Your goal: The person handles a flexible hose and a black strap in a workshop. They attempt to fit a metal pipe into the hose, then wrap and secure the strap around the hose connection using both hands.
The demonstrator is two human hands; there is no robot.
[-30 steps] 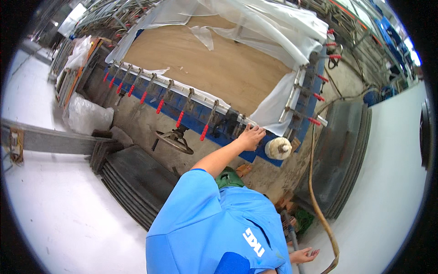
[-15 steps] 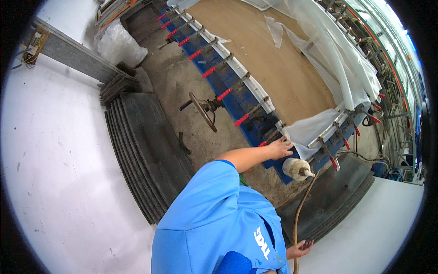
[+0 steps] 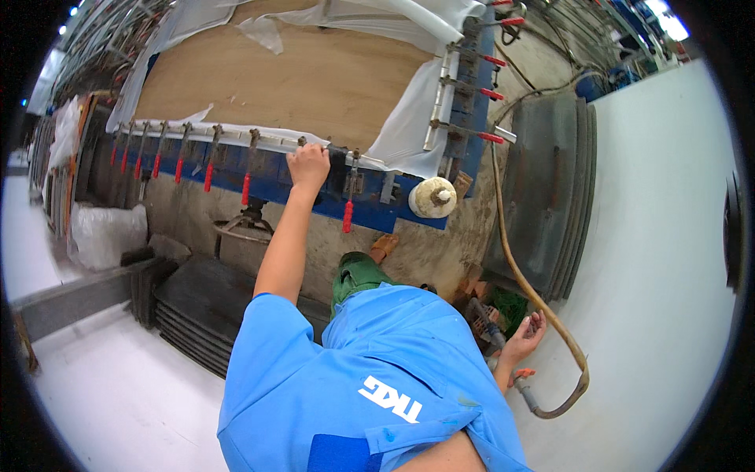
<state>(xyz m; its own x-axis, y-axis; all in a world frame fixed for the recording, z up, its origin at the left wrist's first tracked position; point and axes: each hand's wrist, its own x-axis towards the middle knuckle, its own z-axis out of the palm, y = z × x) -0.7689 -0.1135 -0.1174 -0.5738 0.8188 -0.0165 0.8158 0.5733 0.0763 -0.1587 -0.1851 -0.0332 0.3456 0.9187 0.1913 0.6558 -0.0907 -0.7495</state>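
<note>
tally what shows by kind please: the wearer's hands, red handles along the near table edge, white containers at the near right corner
Hands (left hand, right hand): 2
Red handles: 8
White container: 1
Total: 11

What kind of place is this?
Probably a workshop or small factory: there's a big blue table with red-handled clamps along its edges, and a stack of dark sheets beyond it on the right.

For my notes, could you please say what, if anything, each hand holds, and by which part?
The left hand is at the upper end of a clamp, its hold hidden; the right hand seems empty.
</note>
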